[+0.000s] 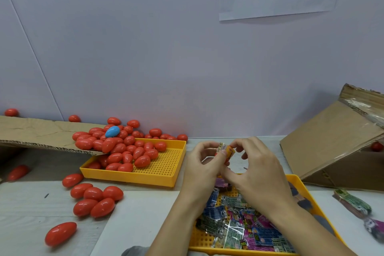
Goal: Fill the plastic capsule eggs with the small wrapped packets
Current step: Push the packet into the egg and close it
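A small orange wrapped packet (227,151) is pinched above the yellow perforated plastic tray of packets (299,185).
It is gripped by curled fingers of the left hand (204,169) and right hand (256,169).

You have two yellow trays (143,176), one blue egg (112,131) among dozens of red eggs (94,193), and two hands (204,164).

Several wrapped packets (232,233) in the yellow tray (295,183) read "6+".
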Demonstrator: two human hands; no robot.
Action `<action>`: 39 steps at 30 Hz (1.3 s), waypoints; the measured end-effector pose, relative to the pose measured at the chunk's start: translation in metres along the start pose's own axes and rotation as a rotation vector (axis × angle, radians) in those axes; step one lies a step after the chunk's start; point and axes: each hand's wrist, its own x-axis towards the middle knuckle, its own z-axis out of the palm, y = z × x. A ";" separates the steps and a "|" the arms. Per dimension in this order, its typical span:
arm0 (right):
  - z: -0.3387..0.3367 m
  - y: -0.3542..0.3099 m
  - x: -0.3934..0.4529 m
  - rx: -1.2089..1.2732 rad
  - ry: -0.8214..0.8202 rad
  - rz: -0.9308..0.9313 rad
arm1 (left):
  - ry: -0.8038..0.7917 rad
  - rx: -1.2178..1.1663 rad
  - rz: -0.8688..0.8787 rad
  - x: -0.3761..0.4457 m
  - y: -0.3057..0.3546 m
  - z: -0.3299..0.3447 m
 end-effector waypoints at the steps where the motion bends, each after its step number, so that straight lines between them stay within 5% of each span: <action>1: 0.000 0.001 0.000 0.002 -0.006 -0.004 | -0.018 0.023 -0.005 -0.001 0.000 0.001; 20: -0.001 0.006 0.001 0.036 -0.014 -0.035 | -0.114 0.155 -0.068 -0.003 0.002 0.000; 30: 0.002 0.006 0.002 0.242 -0.037 -0.057 | -0.183 -0.272 -0.316 -0.004 0.011 0.001; 39: 0.002 0.005 0.001 0.279 -0.025 -0.092 | -0.217 -0.291 -0.321 -0.004 0.009 0.001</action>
